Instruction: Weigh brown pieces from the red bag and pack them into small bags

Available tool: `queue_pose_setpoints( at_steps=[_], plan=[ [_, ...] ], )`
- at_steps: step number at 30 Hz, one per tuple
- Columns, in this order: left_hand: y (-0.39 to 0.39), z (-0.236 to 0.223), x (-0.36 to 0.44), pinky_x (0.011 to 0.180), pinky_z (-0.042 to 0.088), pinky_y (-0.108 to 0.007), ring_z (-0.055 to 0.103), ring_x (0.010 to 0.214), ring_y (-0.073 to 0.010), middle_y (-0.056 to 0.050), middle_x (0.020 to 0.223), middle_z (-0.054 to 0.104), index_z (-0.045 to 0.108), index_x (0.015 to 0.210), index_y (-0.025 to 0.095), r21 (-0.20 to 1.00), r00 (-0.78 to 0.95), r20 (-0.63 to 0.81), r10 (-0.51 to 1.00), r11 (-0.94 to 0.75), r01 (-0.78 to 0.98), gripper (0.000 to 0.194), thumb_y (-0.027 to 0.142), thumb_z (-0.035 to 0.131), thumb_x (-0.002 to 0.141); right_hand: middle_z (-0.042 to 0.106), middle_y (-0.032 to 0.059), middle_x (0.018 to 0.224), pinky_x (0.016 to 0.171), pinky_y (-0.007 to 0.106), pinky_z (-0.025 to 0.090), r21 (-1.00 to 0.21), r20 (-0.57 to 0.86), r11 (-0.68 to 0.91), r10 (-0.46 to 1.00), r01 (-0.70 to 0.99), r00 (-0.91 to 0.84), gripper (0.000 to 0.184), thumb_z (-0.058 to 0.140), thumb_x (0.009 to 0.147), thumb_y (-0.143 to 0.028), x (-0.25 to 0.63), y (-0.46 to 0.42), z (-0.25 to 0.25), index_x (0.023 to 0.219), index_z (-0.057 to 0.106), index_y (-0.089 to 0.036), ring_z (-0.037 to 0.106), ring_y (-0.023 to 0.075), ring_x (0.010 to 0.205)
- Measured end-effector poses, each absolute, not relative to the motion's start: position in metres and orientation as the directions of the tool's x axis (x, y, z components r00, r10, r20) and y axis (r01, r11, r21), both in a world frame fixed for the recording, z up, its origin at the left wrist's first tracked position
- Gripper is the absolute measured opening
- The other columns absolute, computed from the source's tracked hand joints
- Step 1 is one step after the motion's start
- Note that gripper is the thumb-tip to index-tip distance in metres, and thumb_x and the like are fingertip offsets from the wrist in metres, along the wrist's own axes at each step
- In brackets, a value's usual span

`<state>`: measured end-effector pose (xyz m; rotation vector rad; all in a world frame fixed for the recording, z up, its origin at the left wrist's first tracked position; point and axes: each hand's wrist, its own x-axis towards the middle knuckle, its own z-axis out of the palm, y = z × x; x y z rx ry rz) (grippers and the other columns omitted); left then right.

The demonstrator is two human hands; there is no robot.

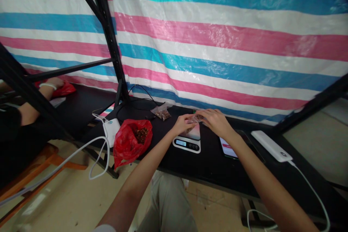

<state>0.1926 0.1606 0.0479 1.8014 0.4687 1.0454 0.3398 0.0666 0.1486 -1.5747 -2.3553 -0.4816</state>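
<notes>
Over a small kitchen scale (187, 145) with a lit display, both my hands grip a clear plastic bag (194, 119) with brownish bits in it. My left hand (182, 124) pinches the bag's left side, fingers closed. Across from it, my right hand (214, 120) holds the upper right part, its fingers curled around the plastic. To the left of the scale, an open red plastic bag (132, 141) contains brown dried pieces (141, 135). Behind it lies another clear bag (162, 111) filled with similar brown bits.
A phone (228, 148) lies under my right forearm, and a white power bank (272, 146) with a cable is farther right. A white device (111, 130) with cables sits left. Black shelf posts (108, 40) divide the tables; beyond, another person's hand (54, 82) touches a red bag.
</notes>
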Motion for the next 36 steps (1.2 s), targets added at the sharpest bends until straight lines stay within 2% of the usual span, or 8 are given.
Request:
queue_pose_setpoints(
  at_steps=[8,14,16,19,23,25,30,36],
  plan=[
    [0.162,0.053,0.185,0.082,0.048,-0.032,0.062,0.086,-0.019,-0.011,0.097,0.067,0.061,0.107,0.009,0.903,0.551,0.405,0.73,-0.413,-0.117,0.05,0.031,0.072,0.063,0.062,0.0057,0.114,0.083,0.036,0.036,0.226,0.329,0.44,0.805,0.869,-0.493,0.037,0.048,0.079,-0.008,0.33,0.072,0.159,0.112,0.058,-0.022,0.052,0.0241,0.104],
    [0.167,0.064,0.172,0.076,0.047,-0.027,0.059,0.086,-0.0177,-0.009,0.099,0.065,0.061,0.109,0.012,0.821,0.577,0.48,0.66,-0.571,-0.029,0.048,0.035,0.067,0.069,0.061,0.0066,0.115,0.084,0.038,0.035,0.22,0.383,0.389,0.809,0.895,-0.446,0.036,0.048,0.08,-0.01,0.33,0.069,0.157,0.114,0.055,-0.022,0.054,0.0258,0.103],
    [0.169,0.068,0.169,0.076,0.046,-0.027,0.059,0.085,-0.0179,-0.009,0.099,0.064,0.06,0.111,0.012,0.756,0.613,0.502,0.61,-0.654,0.03,0.047,0.035,0.065,0.07,0.061,0.0072,0.114,0.084,0.039,0.037,0.14,0.452,0.318,0.822,0.938,-0.346,0.034,0.047,0.083,-0.016,0.334,0.068,0.149,0.116,0.054,-0.021,0.055,0.0258,0.101],
    [0.171,0.067,0.171,0.08,0.044,-0.029,0.059,0.086,-0.0192,-0.009,0.098,0.064,0.059,0.112,0.014,0.639,0.69,0.479,0.542,-0.754,0.148,0.045,0.034,0.064,0.072,0.059,0.0089,0.114,0.082,0.038,0.042,-0.102,0.553,0.219,0.824,0.97,-0.128,0.035,0.046,0.085,-0.026,0.346,0.068,0.12,0.119,0.05,-0.02,0.057,0.0251,0.1],
    [0.17,0.053,0.178,0.087,0.04,-0.034,0.056,0.096,-0.0228,-0.009,0.102,0.063,0.058,0.114,0.017,0.535,0.766,0.371,0.524,-0.795,0.285,0.047,0.033,0.065,0.071,0.058,0.0111,0.111,0.077,0.039,0.048,-0.472,0.571,0.092,0.789,0.877,0.225,0.038,0.048,0.082,-0.037,0.359,0.066,0.058,0.116,0.051,-0.019,0.061,0.0232,0.086],
    [0.169,0.046,0.178,0.091,0.038,-0.037,0.053,0.102,-0.0242,-0.009,0.108,0.06,0.056,0.116,0.019,0.539,0.754,0.365,0.546,-0.784,0.307,0.051,0.035,0.066,0.069,0.057,0.0128,0.11,0.078,0.042,0.049,-0.584,0.551,0.067,0.764,0.809,0.335,0.041,0.049,0.081,-0.04,0.361,0.063,0.029,0.114,0.051,-0.017,0.062,0.0233,0.084],
    [0.171,0.033,0.154,0.095,0.036,-0.036,0.047,0.11,-0.019,-0.006,0.117,0.054,0.054,0.116,0.022,0.628,0.511,0.55,0.66,-0.731,0.269,0.037,0.025,0.055,0.079,0.056,0.0134,0.111,0.084,0.045,0.047,-0.653,0.531,0.095,0.765,0.752,0.364,0.04,0.05,0.081,-0.037,0.355,0.055,-0.006,0.116,0.049,-0.017,0.06,0.0242,0.091],
    [0.185,0.018,0.116,0.087,0.04,-0.032,0.053,0.094,-0.0165,-0.004,0.091,0.059,0.062,0.083,0.017,0.688,0.055,0.636,0.769,-0.598,0.412,0.017,0.01,0.047,0.079,0.055,0.0133,0.113,0.092,0.045,0.041,-0.576,0.582,0.08,0.738,0.813,0.34,0.037,0.047,0.082,-0.031,0.352,0.051,-0.005,0.117,0.047,-0.017,0.052,0.0253,0.107]
  ],
)
